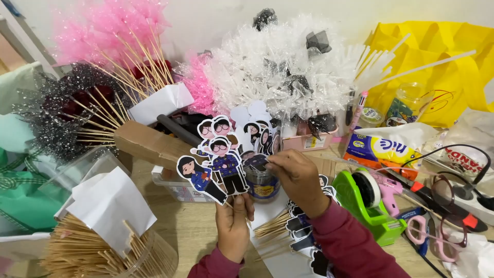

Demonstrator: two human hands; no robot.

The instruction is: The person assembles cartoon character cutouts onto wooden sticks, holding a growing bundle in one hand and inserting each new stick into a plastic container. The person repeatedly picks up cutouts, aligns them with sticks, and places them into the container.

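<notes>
Glossy paper cutout figures (213,167) — left hand (233,226) grip clamped, right hand (296,177) grip pinching one.

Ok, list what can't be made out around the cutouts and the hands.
- Head view: the jar is mostly hidden by the right hand and paper cutouts.
- Left hand: its grip on the cutouts' stems is hidden behind the hand.
- Lower cutouts: covered by the right sleeve.

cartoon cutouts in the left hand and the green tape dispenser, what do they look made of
The cartoon cutouts look like printed paper or thin card: flat, white-bordered, slightly glossy. The left hand grips them from below. The green tape dispenser looks like moulded plastic: smooth, uniform colour, soft sheen.
</notes>
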